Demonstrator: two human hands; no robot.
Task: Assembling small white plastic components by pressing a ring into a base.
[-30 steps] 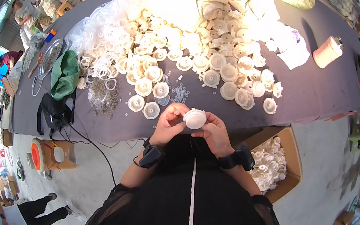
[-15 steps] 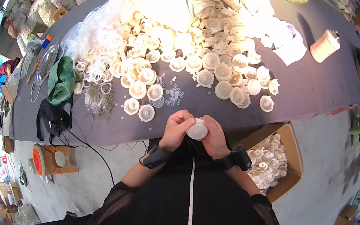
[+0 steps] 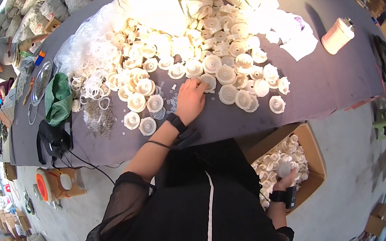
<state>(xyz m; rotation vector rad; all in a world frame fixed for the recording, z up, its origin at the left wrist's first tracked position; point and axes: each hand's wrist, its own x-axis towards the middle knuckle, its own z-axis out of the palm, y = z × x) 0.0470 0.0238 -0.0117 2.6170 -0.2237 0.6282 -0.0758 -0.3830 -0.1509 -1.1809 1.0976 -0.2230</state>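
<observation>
My left hand (image 3: 190,101) is stretched over the table, palm down. Its bent fingers close on the near-left edge of a round white plastic cap (image 3: 209,81) at the front of the pile. Under this hand lie small clear rings (image 3: 170,102). Low on the right, my right hand (image 3: 285,182) is over a cardboard box (image 3: 315,158) filled with white plastic parts (image 3: 273,159). A round, translucent white plastic cap (image 3: 284,169) is at its fingertips, which are partly hidden.
A large heap of white caps (image 3: 147,63) covers the table's middle. To its left lie white rings (image 3: 94,83), small metal springs (image 3: 98,118), a green bag (image 3: 58,100) and a black bag (image 3: 54,136) with a cable. A pinkish bottle (image 3: 338,36) stands far right. Another person (image 3: 7,52) is at far left.
My hands have parted from the cap they both held before my body. The left has moved forward to the pile; the right has swung right and down over the box with a cap.
</observation>
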